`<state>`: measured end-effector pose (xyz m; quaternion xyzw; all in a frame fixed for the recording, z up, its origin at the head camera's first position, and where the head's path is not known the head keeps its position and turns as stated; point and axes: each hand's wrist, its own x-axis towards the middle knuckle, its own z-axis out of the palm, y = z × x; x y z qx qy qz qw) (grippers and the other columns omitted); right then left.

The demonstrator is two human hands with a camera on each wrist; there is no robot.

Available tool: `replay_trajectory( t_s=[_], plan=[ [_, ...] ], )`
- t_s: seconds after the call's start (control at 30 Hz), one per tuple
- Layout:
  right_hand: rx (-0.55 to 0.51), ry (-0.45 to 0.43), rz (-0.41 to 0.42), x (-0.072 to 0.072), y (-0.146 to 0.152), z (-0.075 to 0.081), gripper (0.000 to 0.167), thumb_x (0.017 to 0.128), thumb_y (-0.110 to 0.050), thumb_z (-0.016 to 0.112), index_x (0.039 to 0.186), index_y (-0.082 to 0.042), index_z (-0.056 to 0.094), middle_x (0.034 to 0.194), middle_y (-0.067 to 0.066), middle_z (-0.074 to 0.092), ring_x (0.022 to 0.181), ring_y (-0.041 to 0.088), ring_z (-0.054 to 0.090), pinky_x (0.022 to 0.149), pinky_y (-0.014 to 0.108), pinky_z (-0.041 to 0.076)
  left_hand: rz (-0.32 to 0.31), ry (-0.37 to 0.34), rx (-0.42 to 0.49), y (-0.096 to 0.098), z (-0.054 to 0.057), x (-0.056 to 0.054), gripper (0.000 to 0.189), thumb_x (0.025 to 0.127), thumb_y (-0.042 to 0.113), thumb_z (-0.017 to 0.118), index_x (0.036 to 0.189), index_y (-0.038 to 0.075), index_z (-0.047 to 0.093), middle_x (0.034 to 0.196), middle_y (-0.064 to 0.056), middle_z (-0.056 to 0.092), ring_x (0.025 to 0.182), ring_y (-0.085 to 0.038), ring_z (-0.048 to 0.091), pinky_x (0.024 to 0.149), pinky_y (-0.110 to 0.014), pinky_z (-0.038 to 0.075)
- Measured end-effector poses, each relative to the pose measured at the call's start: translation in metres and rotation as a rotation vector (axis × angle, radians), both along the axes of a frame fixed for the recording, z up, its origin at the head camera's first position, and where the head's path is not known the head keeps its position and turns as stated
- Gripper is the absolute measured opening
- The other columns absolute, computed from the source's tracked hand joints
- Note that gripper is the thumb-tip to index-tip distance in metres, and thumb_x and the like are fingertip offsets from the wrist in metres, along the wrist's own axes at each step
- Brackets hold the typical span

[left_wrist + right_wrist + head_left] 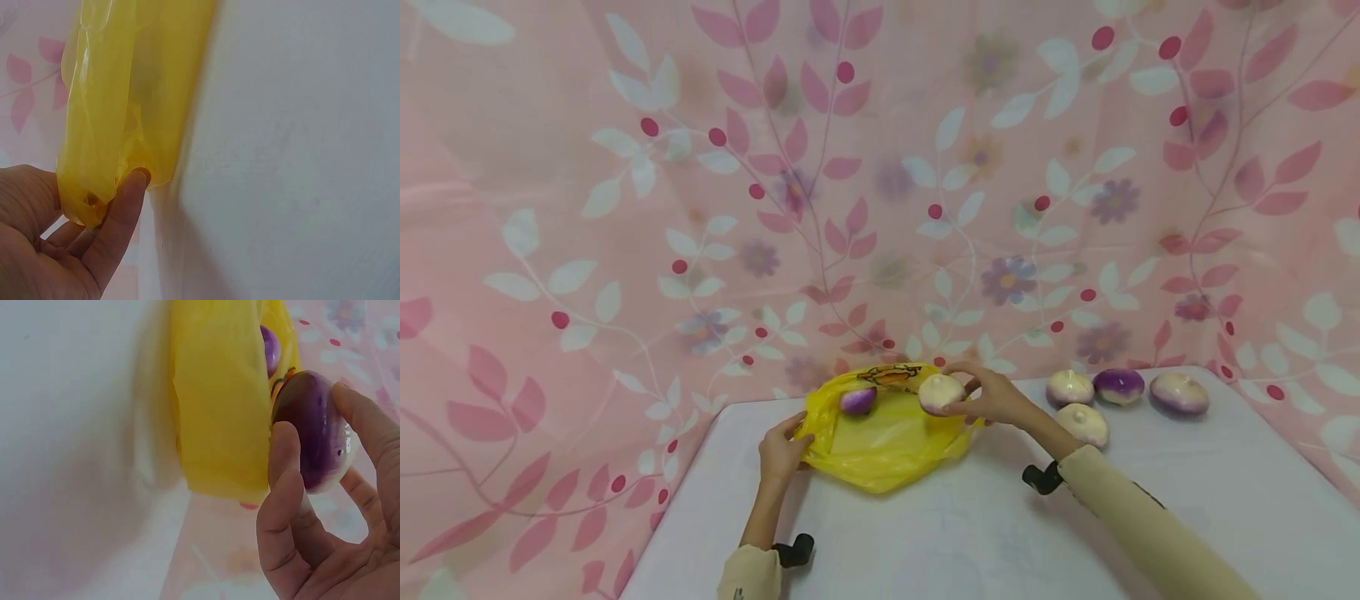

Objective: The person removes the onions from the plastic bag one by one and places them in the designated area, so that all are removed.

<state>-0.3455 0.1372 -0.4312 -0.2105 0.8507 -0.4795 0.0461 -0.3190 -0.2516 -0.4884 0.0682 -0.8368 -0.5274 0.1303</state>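
Observation:
A yellow plastic bag (880, 454) lies on the table with its mouth spread wide. My left hand (781, 457) grips the bag's left edge, thumb and fingers pinching the film in the left wrist view. Inside the bag, toward the left, sits a purple turnip (858, 401). My right hand (997, 397) holds a white-and-purple turnip (940, 393) between thumb and fingers at the right side of the bag's mouth. Its glossy purple side (315, 428) shows in the right wrist view, close beside the bag.
To the right on the white-covered table (1150, 508) sit several more turnips: a pale one (1070, 389), a purple one (1118, 387), another at the far right (1179, 395) and one nearer (1084, 425). A pink floral curtain (880, 183) hangs behind the table.

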Motion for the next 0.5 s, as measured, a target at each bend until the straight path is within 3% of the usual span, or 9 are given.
replay_trajectory(
  t_s=[0.13, 0.5],
  plan=[
    [-0.008, 0.013, -0.021, 0.006, 0.023, 0.002, 0.065, 0.082, -0.034, 0.081, 0.139, -0.028, 0.050, 0.104, 0.012, 0.067, 0.067, 0.030, 0.070, 0.049, 0.041, 0.056, 0.010, 0.004, 0.001, 0.000, -0.001, 0.000, 0.047, 0.087, 0.000, 0.071, 0.133, 0.004, 0.062, 0.130, -0.029, 0.058, 0.072, -0.028, 0.071, 0.045, -0.037, 0.058],
    [0.018, 0.033, -0.095, 0.020, 0.079, 0.006, 0.069, 0.080, -0.039, 0.082, 0.140, -0.028, 0.048, 0.111, 0.018, 0.063, 0.066, 0.023, 0.069, 0.051, 0.045, 0.057, 0.006, -0.014, -0.019, 0.000, -0.002, 0.002, 0.047, 0.088, 0.000, 0.070, 0.133, 0.004, 0.062, 0.130, -0.029, 0.057, 0.073, -0.026, 0.071, 0.047, -0.037, 0.059]
  ],
)
